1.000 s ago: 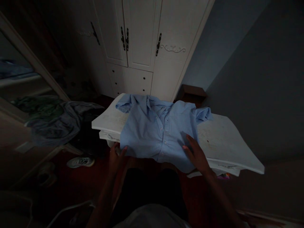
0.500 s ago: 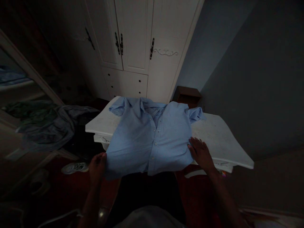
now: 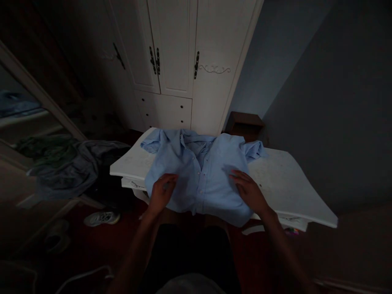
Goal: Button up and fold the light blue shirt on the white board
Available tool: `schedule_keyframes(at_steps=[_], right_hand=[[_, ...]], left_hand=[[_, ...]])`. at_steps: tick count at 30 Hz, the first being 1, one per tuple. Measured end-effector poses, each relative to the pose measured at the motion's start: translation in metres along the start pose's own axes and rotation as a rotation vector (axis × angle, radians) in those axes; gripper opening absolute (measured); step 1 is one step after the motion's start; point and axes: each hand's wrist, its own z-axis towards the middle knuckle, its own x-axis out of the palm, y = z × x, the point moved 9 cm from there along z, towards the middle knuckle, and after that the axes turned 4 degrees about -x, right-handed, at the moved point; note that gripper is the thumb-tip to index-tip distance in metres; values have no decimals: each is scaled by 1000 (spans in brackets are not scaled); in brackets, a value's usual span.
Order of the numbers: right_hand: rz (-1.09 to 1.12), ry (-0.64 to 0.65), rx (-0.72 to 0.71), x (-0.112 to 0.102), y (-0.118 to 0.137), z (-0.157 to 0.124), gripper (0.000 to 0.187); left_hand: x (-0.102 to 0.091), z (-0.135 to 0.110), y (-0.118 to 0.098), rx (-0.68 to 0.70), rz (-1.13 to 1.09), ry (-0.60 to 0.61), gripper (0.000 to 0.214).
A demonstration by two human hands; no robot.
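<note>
A light blue short-sleeved button shirt (image 3: 220, 167) lies front side up across a white table (image 3: 281, 175), its collar toward the far edge and its hem hanging over the near edge. Over the shirt's left half is my left hand (image 3: 163, 192), fingers bent with a gap between thumb and fingers, holding nothing. My right hand (image 3: 248, 190) hovers at or just above the shirt's right half, its fingers apart and empty. Whether either hand's fingertips touch the cloth I cannot tell. Part of the button front is undone near the collar.
Behind the table stands a white wardrobe (image 3: 171, 69) with dark handles. A small brown cabinet (image 3: 246, 120) is at its right. Rumpled clothes (image 3: 76, 163) are piled on the left, and a white sneaker (image 3: 102, 218) rests on the red floor.
My left hand has let go of the shirt's lower left edge and moved inward and up. My right hand has shifted from the right edge onto the shirt's front. The hem has swung slightly.
</note>
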Motion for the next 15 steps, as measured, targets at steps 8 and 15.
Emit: schedule_keyframes(at_steps=[8,15], right_hand=[[204,252,-314,60,49,86,53],[25,531,-395,88,49,101,56]], left_hand=[[107,63,-21,358,249,468,23],[122,77,-3,229,256,693,14]])
